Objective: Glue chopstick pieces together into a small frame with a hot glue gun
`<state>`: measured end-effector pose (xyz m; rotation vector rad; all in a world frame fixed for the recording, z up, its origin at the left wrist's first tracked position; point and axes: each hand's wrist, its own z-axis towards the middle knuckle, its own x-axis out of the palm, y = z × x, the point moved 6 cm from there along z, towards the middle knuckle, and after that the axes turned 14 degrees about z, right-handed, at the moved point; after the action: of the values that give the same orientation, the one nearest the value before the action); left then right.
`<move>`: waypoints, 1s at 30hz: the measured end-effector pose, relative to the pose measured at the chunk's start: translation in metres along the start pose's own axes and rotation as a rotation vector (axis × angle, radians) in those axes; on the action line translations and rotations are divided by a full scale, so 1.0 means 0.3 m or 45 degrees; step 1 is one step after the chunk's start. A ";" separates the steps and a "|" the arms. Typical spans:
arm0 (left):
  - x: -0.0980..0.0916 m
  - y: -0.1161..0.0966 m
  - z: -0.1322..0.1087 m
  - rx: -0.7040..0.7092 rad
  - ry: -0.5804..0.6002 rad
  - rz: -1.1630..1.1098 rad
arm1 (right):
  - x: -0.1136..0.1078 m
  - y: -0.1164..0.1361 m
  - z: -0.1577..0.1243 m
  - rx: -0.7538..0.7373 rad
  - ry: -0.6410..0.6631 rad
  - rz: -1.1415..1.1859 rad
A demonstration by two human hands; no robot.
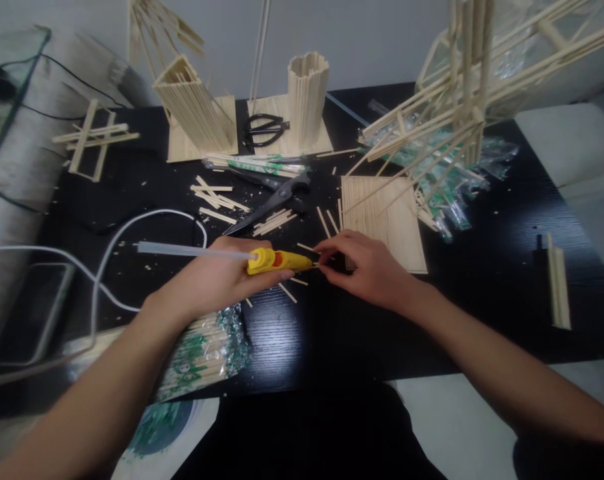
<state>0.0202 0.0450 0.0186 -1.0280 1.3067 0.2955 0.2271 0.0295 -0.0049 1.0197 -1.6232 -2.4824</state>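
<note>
My left hand point(232, 267) is wrapped round a yellow hot glue gun point(280, 261), its nozzle pointing right. A translucent glue stick point(192, 250) juts out of the gun's back end. Right at the nozzle, my right hand point(359, 267) is pinched, thumb against fingers, on a short thin wooden stick point(316, 265), mostly hidden by the fingertips. Just beyond the right hand lies a flat panel of wooden sticks point(389, 233). Short cut sticks point(277, 222) and black scissors point(277, 197) lie beyond the glue gun.
A stick tower point(308, 100) and a slanted stick box point(192, 110) stand at the back on flat bases. A large stick frame point(462, 113) rises at the right. Packaged chopsticks point(202, 353) lie near the front edge. A white cable point(98, 280) loops at the left.
</note>
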 end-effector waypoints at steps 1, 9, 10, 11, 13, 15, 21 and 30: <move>-0.002 0.002 -0.001 0.003 0.002 0.002 | 0.001 0.000 0.000 0.004 -0.001 0.000; -0.014 0.015 -0.004 0.022 -0.060 0.061 | 0.001 -0.006 0.000 -0.012 0.015 0.003; -0.012 0.012 -0.002 0.016 -0.056 0.058 | 0.001 -0.006 -0.001 -0.010 0.012 0.004; -0.010 0.009 -0.001 0.015 -0.052 0.051 | 0.000 -0.007 -0.001 -0.006 0.009 0.004; -0.004 0.001 0.003 0.020 -0.046 0.031 | 0.000 -0.006 -0.001 -0.005 0.005 0.004; 0.002 -0.002 0.005 0.018 -0.041 0.020 | 0.000 -0.003 0.000 -0.011 0.002 0.001; 0.001 0.006 -0.001 -0.002 -0.001 0.036 | 0.000 -0.002 0.001 -0.022 0.000 0.002; -0.073 0.082 -0.041 -0.106 0.160 0.150 | 0.003 -0.010 0.000 -0.021 0.001 0.008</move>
<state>-0.0114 0.0570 0.0281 -1.0551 1.4819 0.3825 0.2274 0.0305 -0.0079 1.0120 -1.6000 -2.4868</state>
